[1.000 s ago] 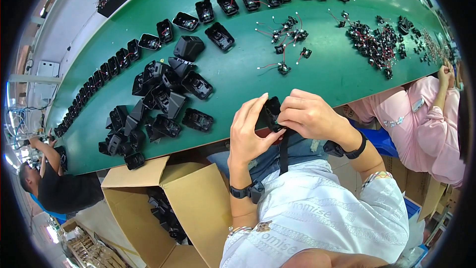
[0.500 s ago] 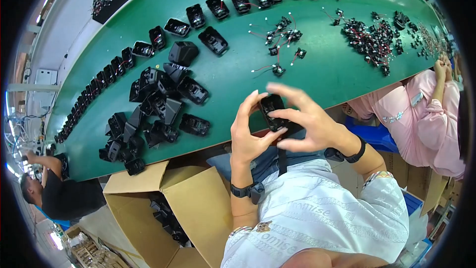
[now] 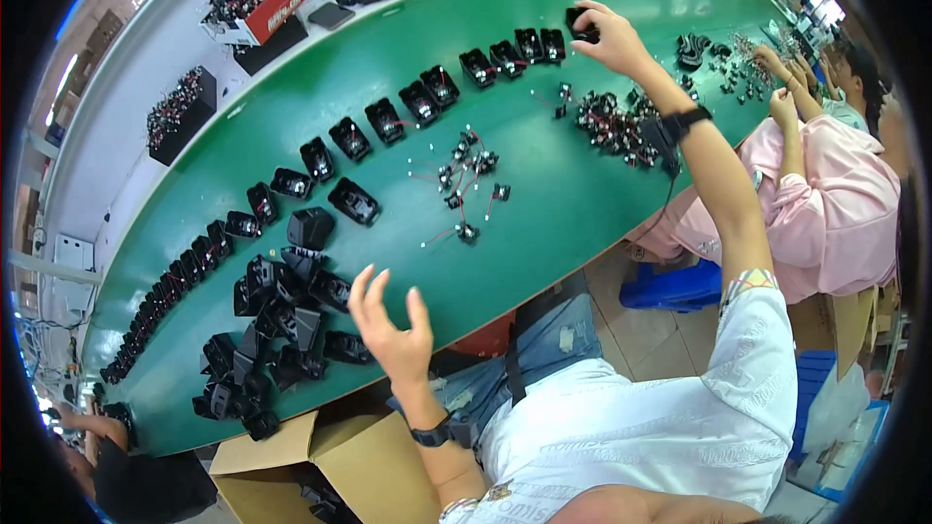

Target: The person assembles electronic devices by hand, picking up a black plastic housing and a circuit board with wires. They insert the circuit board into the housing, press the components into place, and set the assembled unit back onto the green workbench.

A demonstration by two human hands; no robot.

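My right hand (image 3: 614, 42) reaches to the far edge of the green table, its fingers closed on a black plastic housing (image 3: 580, 23) at the right end of the row. Several open black housings (image 3: 424, 102) stand in that curved row, some with red wires in them. My left hand (image 3: 396, 332) hangs over the near edge with fingers spread and nothing in it. The nearest things to it are a black housing (image 3: 348, 348) and the heap of black housings (image 3: 284, 315). Small black parts with red wires (image 3: 469, 170) lie loose mid-table.
A larger pile of wired parts (image 3: 612, 126) lies to the right. An open cardboard box (image 3: 374, 456) with black pieces stands below the near edge. Bins of small parts (image 3: 183, 116) sit beyond the far edge. A person in pink (image 3: 811, 175) sits at the right; another is far left.
The black housing has gone from between my two hands to the far row, carried by my right hand. My left hand has let go and moved left. The view has shifted.
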